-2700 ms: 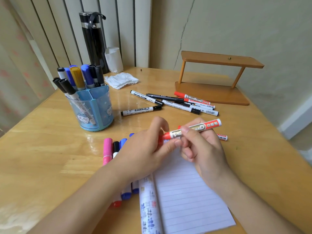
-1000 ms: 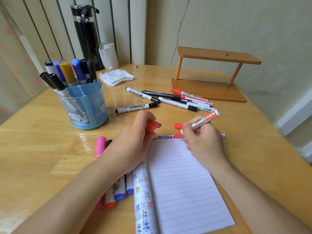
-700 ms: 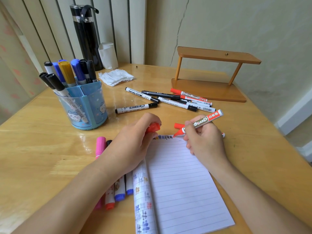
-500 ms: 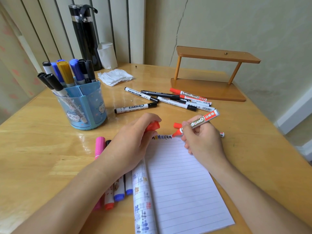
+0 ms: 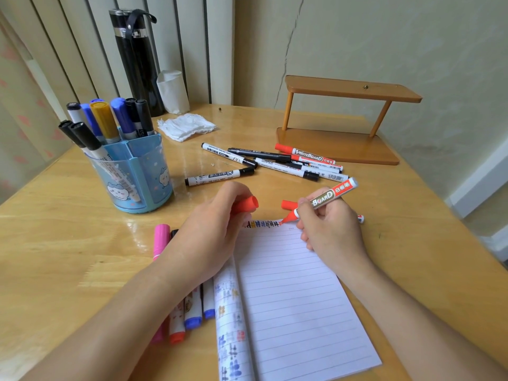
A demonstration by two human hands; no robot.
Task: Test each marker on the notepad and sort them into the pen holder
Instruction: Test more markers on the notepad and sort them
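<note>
Your right hand pinches the slim red whiteboard marker, felt tip touching the lined notepad at its top edge; your left hand curls around the glossy cylindrical cap.

Soft daylight, sheen on table, sharp focus, wide-angle edge bowing

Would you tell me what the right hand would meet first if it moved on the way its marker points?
Probably the notepad at its top edge, beside the coloured test marks; the marker tip may already touch.
</note>
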